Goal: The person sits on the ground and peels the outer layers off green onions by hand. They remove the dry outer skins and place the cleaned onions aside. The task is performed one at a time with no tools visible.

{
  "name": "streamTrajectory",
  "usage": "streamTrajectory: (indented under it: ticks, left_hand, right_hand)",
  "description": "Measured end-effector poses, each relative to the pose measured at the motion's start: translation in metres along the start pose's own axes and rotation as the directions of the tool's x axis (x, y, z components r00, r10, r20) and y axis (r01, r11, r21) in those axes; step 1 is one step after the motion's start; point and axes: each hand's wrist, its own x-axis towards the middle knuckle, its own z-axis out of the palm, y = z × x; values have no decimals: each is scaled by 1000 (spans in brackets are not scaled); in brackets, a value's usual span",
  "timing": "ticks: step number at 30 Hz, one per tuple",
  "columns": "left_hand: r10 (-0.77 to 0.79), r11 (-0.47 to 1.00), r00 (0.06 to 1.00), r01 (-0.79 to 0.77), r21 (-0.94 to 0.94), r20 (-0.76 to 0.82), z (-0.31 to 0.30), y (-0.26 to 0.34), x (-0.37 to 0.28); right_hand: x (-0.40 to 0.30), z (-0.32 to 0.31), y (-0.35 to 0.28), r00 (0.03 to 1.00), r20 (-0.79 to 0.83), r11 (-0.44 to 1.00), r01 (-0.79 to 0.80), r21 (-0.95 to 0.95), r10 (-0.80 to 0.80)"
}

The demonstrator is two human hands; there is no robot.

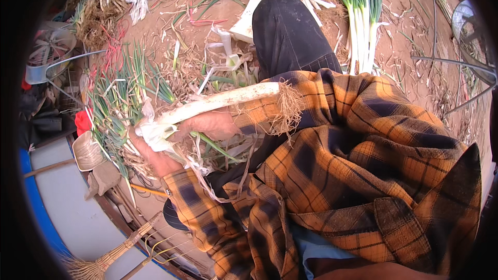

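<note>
A large green onion [229, 99] lies slantwise before me, its white shaft soil-flecked and its shaggy brown roots [290, 105] hanging over my right forearm. Loose white outer skin [155, 134] is bunched at its leaf end. My left hand [155, 159] is closed around that end, its fingers partly hidden by the skin. Just beneath the shaft, my right hand [206, 124] grips the same end; its fingertips are covered. Dry strips of peel [198, 165] dangle below the hands. A heap of untrimmed green onions [128, 93] lies beyond them.
White-stemmed onions lie in a bundle [362, 35] beyond my knee [291, 31], near a white block [249, 15]. Peelings litter the soil. Red twine [116, 46], a scoop [87, 151], a straw broom [120, 245] and a tined rake [155, 251] are leftward. A metal frame [459, 62] stands right.
</note>
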Motion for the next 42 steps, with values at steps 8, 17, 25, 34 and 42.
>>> streamTrajectory:
  ticks: [8,17,25,34,42]
  left_hand:
    - [-49,999,998,49,-7,29,-13,-14,44]
    - [120,992,992,-118,53,-48,-41,40,51]
    - [197,977,978,-190,96,-71,-134,65,127]
    - [234,968,958,-213,134,-165,-163,65,107]
    - [261,930,964,-236,281,-56,-212,62,103]
  right_hand:
    - [22,20,3,996,-73,983,56,176,-43]
    - [-52,-25,-51,924,1,901,-372,-222,382]
    - [-175,-95,-126,873,-487,932,-147,-331,-35]
    - [-185,-121,-156,810,-502,929,134,-346,-304]
    - [-151,-99,-148,911,-400,944,-43,-328,-97]
